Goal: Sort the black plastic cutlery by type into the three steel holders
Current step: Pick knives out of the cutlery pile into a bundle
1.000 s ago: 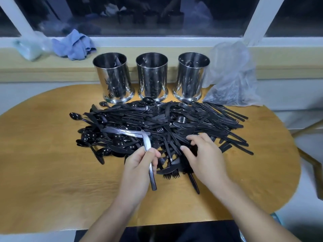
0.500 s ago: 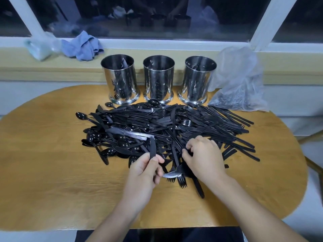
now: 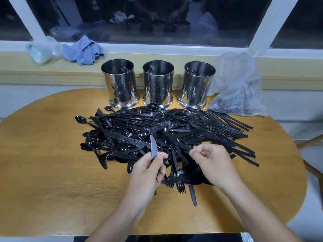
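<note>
A big heap of black plastic cutlery covers the middle of the wooden table. Behind it stand three steel holders: left, middle, right, each with a few black pieces inside. My left hand grips a black knife by its handle, blade pointing up over the heap's near edge. My right hand hovers over the near right of the heap, thumb and fingers pinching the end of a thin black piece.
A clear plastic bag with more cutlery leans at the back right beside the right holder. A blue cloth and a pale bag lie on the window sill. A chair edge shows at the right.
My left hand has lifted the knife clear of the heap and turned its blade upward. My right hand has shifted right and raised its pinched fingers from the pile.
</note>
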`<state>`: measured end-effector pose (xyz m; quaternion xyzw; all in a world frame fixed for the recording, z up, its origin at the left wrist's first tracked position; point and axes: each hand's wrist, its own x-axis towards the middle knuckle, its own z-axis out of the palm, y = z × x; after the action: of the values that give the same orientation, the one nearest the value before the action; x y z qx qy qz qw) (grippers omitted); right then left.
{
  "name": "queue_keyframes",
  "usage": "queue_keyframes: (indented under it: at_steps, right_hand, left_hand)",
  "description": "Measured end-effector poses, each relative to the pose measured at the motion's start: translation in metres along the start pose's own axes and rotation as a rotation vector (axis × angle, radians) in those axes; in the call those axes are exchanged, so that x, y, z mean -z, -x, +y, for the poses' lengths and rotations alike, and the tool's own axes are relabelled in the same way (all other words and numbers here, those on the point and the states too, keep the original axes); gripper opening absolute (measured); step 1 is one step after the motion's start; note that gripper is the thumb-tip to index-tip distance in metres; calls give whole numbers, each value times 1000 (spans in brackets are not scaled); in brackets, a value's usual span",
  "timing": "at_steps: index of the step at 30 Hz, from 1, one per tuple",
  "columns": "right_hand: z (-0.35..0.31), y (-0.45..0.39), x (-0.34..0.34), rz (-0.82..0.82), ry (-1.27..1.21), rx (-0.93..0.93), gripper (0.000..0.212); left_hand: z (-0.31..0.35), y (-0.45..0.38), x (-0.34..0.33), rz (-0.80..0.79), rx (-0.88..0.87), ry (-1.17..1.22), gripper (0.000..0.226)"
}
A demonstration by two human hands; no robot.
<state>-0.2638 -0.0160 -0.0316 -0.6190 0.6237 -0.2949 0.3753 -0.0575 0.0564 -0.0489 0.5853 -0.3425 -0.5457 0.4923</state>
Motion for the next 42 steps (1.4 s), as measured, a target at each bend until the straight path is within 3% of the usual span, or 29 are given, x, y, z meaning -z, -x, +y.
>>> queue_keyframes:
  at_steps: [4,8,12,15,18,21,24,30,35,42]
  right_hand:
    - [-8,21,-5,-106,-151,-8,18]
    - [-8,32,-16,-220,-174,67,17]
    - [-5,32,-18,-310,-201,102,15]
    - [2,24,-15,-239,-168,106,13]
    - [16,9,-17,-19,48,175,5]
    - [28,-13,-16,55,389,295,35]
    - [23,-26,-15,20,502,337,46]
    - [17,-32,-26,-26,575,322,32]
    - [20,-28,-22,-4,592,318,8]
    - [30,-32,-22,98,543,246,25]
  left_hand:
    - [6,-5,-7,4,-43,-43,23]
    - [10,-9,-12,31,-45,-51,32]
    - [11,-8,-10,86,8,10,27]
    - [10,-6,-6,85,6,-4,29]
    - [8,-3,6,64,-26,-68,32]
    - [1,-5,25,21,-119,-314,45]
    - [-8,-7,42,40,-168,-509,46]
    - [-11,-5,47,64,-201,-561,27]
    - [-16,-6,49,116,-212,-578,8]
    - [-14,-5,47,168,-237,-519,3]
